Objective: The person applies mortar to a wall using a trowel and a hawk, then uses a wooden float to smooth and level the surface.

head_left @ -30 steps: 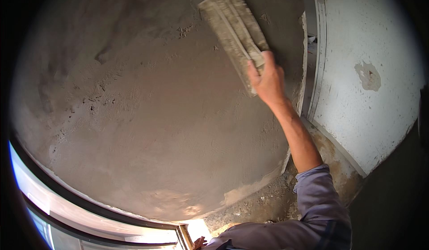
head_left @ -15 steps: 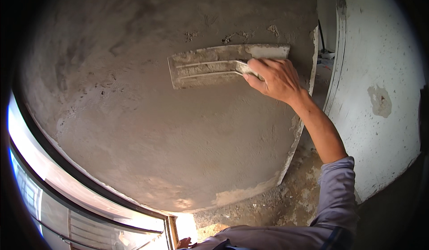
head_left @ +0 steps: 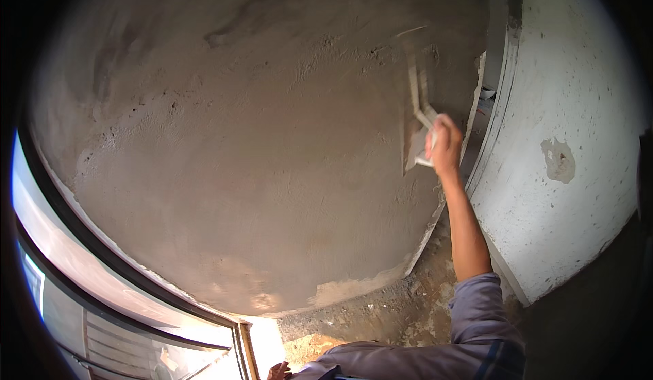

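Observation:
My right hand [head_left: 445,145] is closed round the handle of a plastering trowel [head_left: 415,94], near the right edge of the wet grey plaster wall [head_left: 272,135]. The long blade stands nearly upright along the wall and is smeared by motion. Its pale mounting rails show above my fingers, and a light lower corner juts out below them. At the bottom edge of the head view, only a small part of my left hand [head_left: 279,371] appears, low and away from the wall; its fingers are too small and dark to read.
To the right, beyond a narrow gap, stands a white speckled panel [head_left: 530,230] with a bare patch. A dark-framed window [head_left: 129,271] curves along the lower left. Rough, stained floor [head_left: 381,315] lies below the wall's bottom edge.
The trowel has swung from lying crosswise to nearly upright and moved right, towards the wall's edge. My right hand has turned with it and sits slightly lower.

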A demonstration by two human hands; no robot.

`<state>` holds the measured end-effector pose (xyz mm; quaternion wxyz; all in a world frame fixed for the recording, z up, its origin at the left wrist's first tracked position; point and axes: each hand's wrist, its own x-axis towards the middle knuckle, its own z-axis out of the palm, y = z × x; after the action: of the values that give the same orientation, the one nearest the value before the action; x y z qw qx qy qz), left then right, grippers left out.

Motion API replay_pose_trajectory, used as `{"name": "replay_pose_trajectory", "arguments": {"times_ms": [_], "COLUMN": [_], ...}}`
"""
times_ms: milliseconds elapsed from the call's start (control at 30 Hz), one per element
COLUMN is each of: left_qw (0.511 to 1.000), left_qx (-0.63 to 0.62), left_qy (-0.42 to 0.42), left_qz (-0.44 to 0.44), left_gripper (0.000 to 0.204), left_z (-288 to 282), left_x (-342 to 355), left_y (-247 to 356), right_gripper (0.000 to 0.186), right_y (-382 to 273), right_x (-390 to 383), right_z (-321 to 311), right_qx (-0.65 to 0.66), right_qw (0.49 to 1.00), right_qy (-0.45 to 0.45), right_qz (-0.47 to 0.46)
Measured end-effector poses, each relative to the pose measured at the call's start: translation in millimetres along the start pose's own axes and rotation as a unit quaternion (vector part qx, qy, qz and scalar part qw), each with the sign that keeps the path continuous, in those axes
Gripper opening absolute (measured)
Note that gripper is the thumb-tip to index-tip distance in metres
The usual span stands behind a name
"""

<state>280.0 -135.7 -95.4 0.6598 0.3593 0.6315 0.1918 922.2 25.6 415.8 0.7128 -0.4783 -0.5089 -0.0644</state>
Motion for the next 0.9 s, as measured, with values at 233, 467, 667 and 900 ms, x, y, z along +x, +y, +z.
{"name": "replay_pose_trajectory", "arguments": {"times_ms": [233, 467, 667, 900], "left_qw": [1.0, 1.0, 0.997, 1.0], "left_qx": [-0.004, -0.006, -0.067, 0.003], "left_qy": [0.005, 0.019, 0.041, -0.005], "left_qz": [-0.018, 0.024, 0.015, 0.017], "left_gripper": [0.053, 0.054, 0.054, 0.059], "left_z": [-43.8, -59.7, -32.7, 86.0], "left_x": [-1.8, 11.6, 7.9, 25.3], "left_y": [-17.6, -4.0, 5.0, 40.9], "right_gripper": [0.022, 0.014, 0.012, 0.016], "right_y": [-61.5, -51.4, -51.8, -57.6], "right_x": [4.8, -93.1, 58.3, 164.9], "right_z": [91.6, 129.3, -21.9, -59.0], "right_qx": [0.116, -0.139, -0.324, -0.373], "right_qw": [0.982, 0.908, 0.853, 0.834], "right_qy": [-0.034, -0.325, -0.182, -0.232], "right_qz": [0.147, -0.225, -0.366, -0.335]}}
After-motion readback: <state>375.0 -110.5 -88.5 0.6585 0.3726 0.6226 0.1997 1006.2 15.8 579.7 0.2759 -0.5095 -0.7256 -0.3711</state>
